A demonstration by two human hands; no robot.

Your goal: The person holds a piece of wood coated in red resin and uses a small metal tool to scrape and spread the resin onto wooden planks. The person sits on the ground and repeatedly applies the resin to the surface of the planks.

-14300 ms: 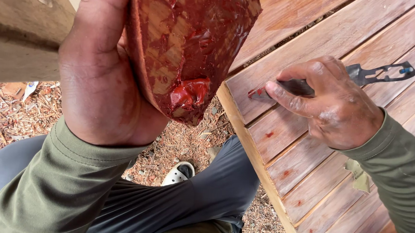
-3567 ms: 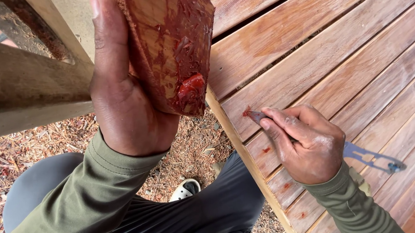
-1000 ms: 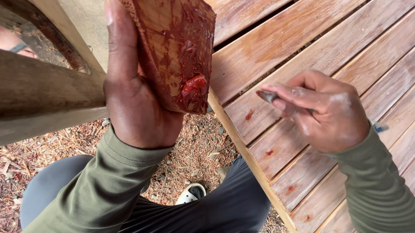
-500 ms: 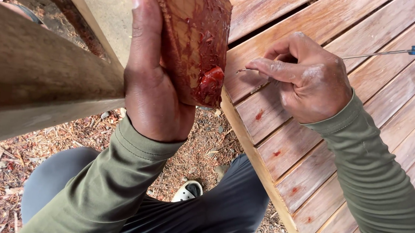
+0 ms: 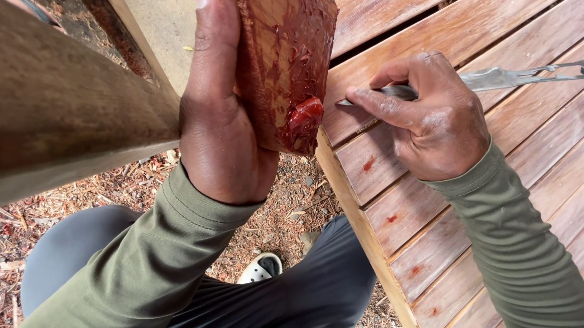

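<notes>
My left hand (image 5: 224,124) grips the smeared wooden board (image 5: 284,57), top centre of the frame, red putty lump (image 5: 304,118) at its lower edge. My right hand (image 5: 431,115), fingers pinched round the metal knife (image 5: 510,77) (handle trailing upper right), points the tip left, just beside the lump.

By my left hand (image 5: 224,120) I count one paste-smeared board (image 5: 281,57); in my right hand (image 5: 431,115), one metal tool (image 5: 510,77); below, one shoe (image 5: 260,269).
</notes>
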